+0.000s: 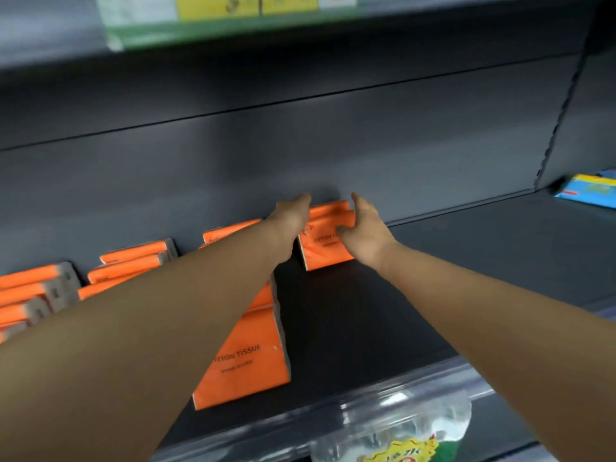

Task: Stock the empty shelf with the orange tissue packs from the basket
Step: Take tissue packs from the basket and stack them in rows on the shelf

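An orange tissue pack [325, 248] stands upright on the dark shelf [450, 271], close to its back wall. My left hand [293, 213] lies against the pack's left side with fingers stretched toward the wall. My right hand [365, 228] grips the pack's right side, thumb across its front. Left of it, another row of orange packs [246, 358] runs from the shelf's front edge to the back, partly hidden by my left forearm. Several more orange packs [133, 261] stand further left. The basket is out of view.
Bare shelf surface stretches to the right of the held pack. A blue package [590, 190] lies at the far right beyond the shelf upright. A clear plastic bag [400, 431] sits on the shelf below. Green and yellow packaging [213, 18] sits on the shelf above.
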